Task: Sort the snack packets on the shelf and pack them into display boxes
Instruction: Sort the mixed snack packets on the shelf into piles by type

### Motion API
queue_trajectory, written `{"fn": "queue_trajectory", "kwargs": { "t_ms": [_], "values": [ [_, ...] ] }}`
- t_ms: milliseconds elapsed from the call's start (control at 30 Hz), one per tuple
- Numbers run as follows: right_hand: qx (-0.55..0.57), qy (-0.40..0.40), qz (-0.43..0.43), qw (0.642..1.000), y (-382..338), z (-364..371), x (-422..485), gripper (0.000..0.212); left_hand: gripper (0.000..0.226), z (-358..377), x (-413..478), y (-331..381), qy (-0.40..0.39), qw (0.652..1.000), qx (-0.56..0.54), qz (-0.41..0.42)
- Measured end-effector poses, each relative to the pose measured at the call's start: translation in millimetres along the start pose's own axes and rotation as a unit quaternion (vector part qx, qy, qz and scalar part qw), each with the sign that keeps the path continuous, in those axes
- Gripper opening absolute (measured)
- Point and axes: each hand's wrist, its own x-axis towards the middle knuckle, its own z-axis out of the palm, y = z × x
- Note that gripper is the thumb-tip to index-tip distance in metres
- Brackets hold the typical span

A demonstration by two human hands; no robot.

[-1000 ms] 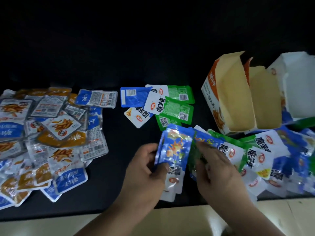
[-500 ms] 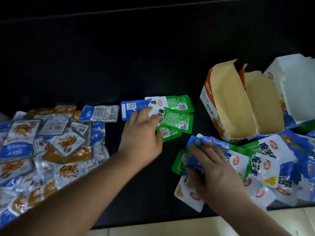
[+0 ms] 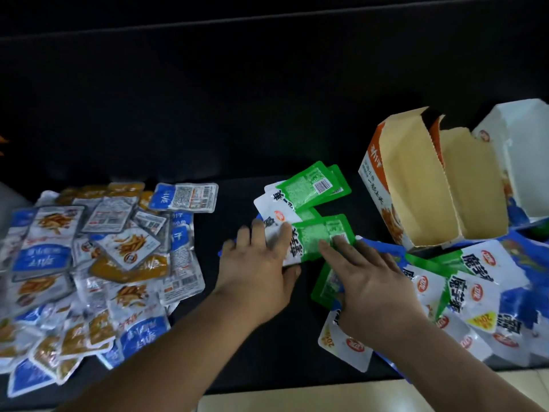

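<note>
A small stack of green and white snack packets (image 3: pixel 309 200) lies in the middle of the dark shelf. My left hand (image 3: pixel 258 263) rests flat on its near left part, fingers straight. My right hand (image 3: pixel 368 283) lies beside it, fingertips touching the nearest green packet (image 3: pixel 318 242) and palm over another green packet (image 3: pixel 326 285). A heap of blue, white and orange packets (image 3: pixel 89 263) covers the left. A mixed pile of blue and green packets (image 3: pixel 481 298) lies at the right. An open orange and white display box (image 3: pixel 416 185) stands behind that pile.
A second open box, white and blue (image 3: pixel 523 156), stands at the far right beside the orange one. The shelf's front edge (image 3: pixel 297 385) runs just below my forearms, with a pale floor beyond. Bare dark shelf (image 3: pixel 237 114) stretches behind the packets.
The green packets have been gathered into a tighter, tilted stack nearer the box. My right hand moved up from the right pile onto the green packet. My left hand slid right along the stack.
</note>
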Motion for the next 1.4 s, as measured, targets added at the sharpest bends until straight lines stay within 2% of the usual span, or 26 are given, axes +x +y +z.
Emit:
{"fn": "queue_trajectory", "kwargs": {
  "t_ms": [133,233,267,367,433,533,633,700,733,800,833,900,1000,1033,1067,1133,1167,1200,1267,1333,1400],
  "values": [
    [-0.029,-0.01,-0.02,0.999,-2.3,-3.5,0.0,0.093,0.069,11.8,-42.4,0.3,0.013,0.999,-0.029,0.002],
    [-0.039,-0.009,-0.02,0.999,-4.1,-1.8,-1.1,0.093,0.057,26.5,-61.1,-7.2,0.1,0.985,-0.139,-0.008],
    [-0.042,-0.011,-0.02,0.999,-4.3,-1.8,-1.8,0.093,0.059,30.1,-63.8,-12.5,0.108,0.975,-0.191,-0.025],
    [-0.048,-0.021,-0.021,0.998,-4.5,-5.2,-2.8,0.092,0.073,29.3,-65.6,-22.7,0.079,0.934,-0.329,-0.114],
    [-0.03,-0.019,-0.014,0.999,-5.0,-6.6,-2.0,0.089,0.06,24.1,-63.4,-22.3,0.05,0.904,-0.396,-0.155],
    [0.017,0.0,-0.024,1.0,-5.6,-3.6,1.0,0.08,0.034,16.7,-58.5,-24.9,0.01,0.859,-0.487,-0.159],
    [0.026,-0.003,-0.033,0.999,-1.4,2.6,4.4,0.073,0.03,2.7,-55.4,-28.2,-0.061,0.828,-0.539,-0.141],
    [0.005,-0.012,-0.045,0.999,-0.4,6.0,4.6,0.075,0.02,-6.2,-51.0,-24.8,-0.058,0.8,-0.577,-0.155],
    [-0.005,-0.01,-0.058,0.998,-0.9,7.4,3.8,0.077,0.011,-11.2,-46.9,-21.6,-0.043,0.801,-0.574,-0.164],
    [-0.008,0.033,-0.102,0.994,-1.5,10.8,3.7,0.08,0.027,-13.5,-39.6,-12.9,-0.007,0.84,-0.522,-0.147],
    [0.007,0.07,-0.113,0.991,1.3,14.3,4.3,0.079,0.023,-13.3,-36.4,-7.0,-0.002,0.85,-0.51,-0.13],
    [0.044,0.193,-0.14,0.97,13.7,28.6,6.2,0.065,0.013,-11.4,-33.7,4.3,-0.015,0.854,-0.508,-0.106],
    [0.191,0.324,-0.121,0.919,16.2,29.1,-3.1,0.036,0.016,-15.4,-38.8,11.3,0.026,0.8,-0.586,-0.127],
    [0.274,0.329,-0.081,0.9,11.3,23.2,-10.1,0.04,0.017,-18.6,-42.3,12.3,0.042,0.775,-0.615,-0.137],
    [0.361,0.3,-0.038,0.882,4.9,14.8,-17.4,0.049,0.018,-24.0,-46.5,14.7,0.046,0.742,-0.653,-0.148],
    [0.563,0.184,0.011,0.805,-5.5,2.7,-25.6,0.052,0.021,-34.7,-55.8,25.5,0.015,0.681,-0.719,-0.135],
    [0.625,0.141,0.02,0.768,-10.1,-1.5,-27.6,0.048,0.022,-35.0,-58.7,31.0,-0.007,0.676,-0.729,-0.112],
    [0.638,0.132,0.033,0.757,-11.4,-3.3,-27.9,0.049,0.022,-34.5,-59.9,36.7,-0.028,0.689,-0.719,-0.085],
    [0.603,0.157,0.068,0.779,-5.7,-8.6,-29.3,0.056,0.014,-24.3,-55.3,37.5,-0.035,0.758,-0.651,-0.032],
    [0.516,0.174,0.081,0.835,11.0,-10.3,-28.7,0.062,0.018,-11.9,-41.6,21.4,0.066,0.854,-0.517,-0.007],
    [0.409,0.179,0.085,0.891,25.4,-8.2,-28.0,0.069,0.031,-7.3,-17.8,-2.3,0.164,0.924,-0.346,-0.006]
  ]
}}
